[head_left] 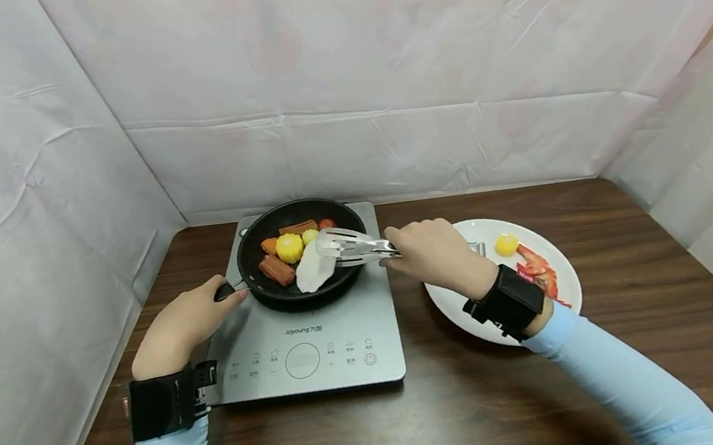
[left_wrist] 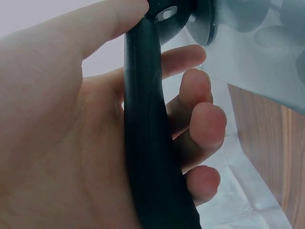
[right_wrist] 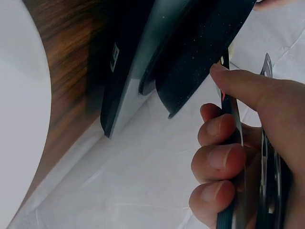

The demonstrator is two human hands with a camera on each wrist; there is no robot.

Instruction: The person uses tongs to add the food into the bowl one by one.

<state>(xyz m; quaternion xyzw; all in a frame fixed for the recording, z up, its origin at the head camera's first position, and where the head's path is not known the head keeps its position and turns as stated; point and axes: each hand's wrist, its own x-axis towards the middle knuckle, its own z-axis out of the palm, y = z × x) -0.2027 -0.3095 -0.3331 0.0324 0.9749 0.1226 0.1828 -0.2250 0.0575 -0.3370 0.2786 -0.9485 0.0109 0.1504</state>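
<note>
My left hand [head_left: 183, 324] holds the black pan handle [left_wrist: 148, 119], with the fingers curled round it in the left wrist view. The frying pan [head_left: 350, 222] contains a flat white piece of food [head_left: 312, 269], yellow corn rounds [head_left: 289, 248], reddish-brown sausage-like pieces [head_left: 276, 269] and an orange piece [head_left: 269, 246]. My right hand [head_left: 437, 253] grips metal tongs [head_left: 363, 249] over the pan's right side. The slotted tong head [head_left: 337, 243] overlaps the white piece's upper right edge; whether it pinches it, I cannot tell.
Under the pan is a silver induction cooker [head_left: 340, 358] with touch controls. A white plate [head_left: 565, 264] to its right bears a yellow piece [head_left: 506, 245] and shrimp [head_left: 539, 270], partly behind my right wrist. White sheeting [head_left: 388, 152] surrounds the brown wooden table [head_left: 487, 414].
</note>
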